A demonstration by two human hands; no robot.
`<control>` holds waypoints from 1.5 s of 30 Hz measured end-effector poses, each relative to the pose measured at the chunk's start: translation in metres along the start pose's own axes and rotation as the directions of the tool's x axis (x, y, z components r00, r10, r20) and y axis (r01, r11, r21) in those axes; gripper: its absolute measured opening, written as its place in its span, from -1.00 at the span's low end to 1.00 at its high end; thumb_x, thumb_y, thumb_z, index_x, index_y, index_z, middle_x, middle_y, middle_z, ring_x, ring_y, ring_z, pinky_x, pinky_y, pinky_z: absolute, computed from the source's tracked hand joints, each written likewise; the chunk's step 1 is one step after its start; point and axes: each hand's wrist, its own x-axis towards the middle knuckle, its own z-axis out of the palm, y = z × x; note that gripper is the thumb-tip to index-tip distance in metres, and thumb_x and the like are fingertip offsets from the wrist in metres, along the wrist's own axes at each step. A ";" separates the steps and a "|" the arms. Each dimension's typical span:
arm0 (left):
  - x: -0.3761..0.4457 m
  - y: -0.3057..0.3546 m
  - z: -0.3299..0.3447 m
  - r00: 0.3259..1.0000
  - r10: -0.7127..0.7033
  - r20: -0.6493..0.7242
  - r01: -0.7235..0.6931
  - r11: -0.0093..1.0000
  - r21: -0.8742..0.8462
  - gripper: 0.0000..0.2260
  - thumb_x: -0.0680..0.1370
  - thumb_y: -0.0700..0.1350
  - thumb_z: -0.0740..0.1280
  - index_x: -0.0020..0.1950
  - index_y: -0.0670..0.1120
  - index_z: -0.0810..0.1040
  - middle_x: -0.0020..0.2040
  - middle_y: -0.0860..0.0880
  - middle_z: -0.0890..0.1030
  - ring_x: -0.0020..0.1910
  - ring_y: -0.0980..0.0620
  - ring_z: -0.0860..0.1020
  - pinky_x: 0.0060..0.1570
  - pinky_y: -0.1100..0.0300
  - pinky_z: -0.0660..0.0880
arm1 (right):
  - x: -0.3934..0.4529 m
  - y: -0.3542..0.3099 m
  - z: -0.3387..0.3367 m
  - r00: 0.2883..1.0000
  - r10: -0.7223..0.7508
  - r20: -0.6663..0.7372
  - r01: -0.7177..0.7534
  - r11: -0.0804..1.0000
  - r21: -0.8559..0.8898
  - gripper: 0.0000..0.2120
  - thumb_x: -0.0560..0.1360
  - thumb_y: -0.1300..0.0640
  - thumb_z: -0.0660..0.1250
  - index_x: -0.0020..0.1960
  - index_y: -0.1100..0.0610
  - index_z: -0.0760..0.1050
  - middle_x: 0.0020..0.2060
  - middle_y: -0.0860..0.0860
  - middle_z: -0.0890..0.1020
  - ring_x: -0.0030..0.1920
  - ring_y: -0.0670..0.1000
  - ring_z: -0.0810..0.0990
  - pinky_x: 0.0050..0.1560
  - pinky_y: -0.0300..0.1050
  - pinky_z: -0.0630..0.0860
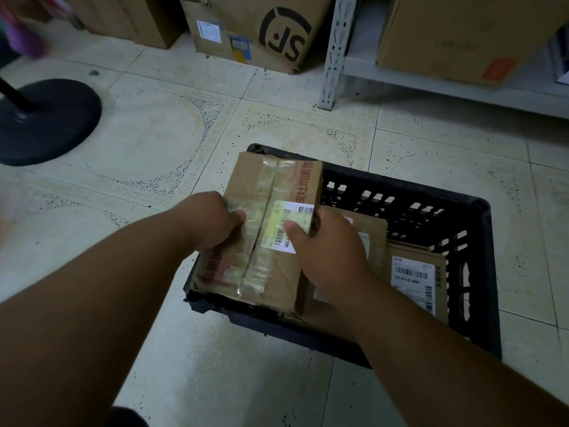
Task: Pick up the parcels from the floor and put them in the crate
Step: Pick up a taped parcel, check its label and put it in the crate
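Both hands grip taped parcel over black crate; smaller parcels inside.

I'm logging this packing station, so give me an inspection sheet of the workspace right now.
Surface: pale tiled floor, speckled.
Job's things: taped cardboard parcel held over the black crate; labelled parcel already inside.
Clutter: nothing seen.
Hands: left hand and right hand grip the taped parcel's sides.
Cables: nothing seen.
Surroundings: SF-marked box, metal shelf bearing a large carton, round black stand base.
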 end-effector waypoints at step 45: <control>0.002 0.008 0.067 0.907 0.382 -0.179 -0.225 0.796 0.561 -0.55 0.57 -0.02 0.20 0.45 -0.11 0.32 0.41 -0.18 0.30 0.37 -0.16 0.31 0.28 0.00 0.35 | -0.016 0.032 0.017 0.968 -0.203 0.148 0.251 0.760 -0.600 -0.44 0.47 -0.19 0.40 0.38 0.03 0.43 0.34 0.03 0.38 0.35 0.09 0.34 0.29 0.00 0.35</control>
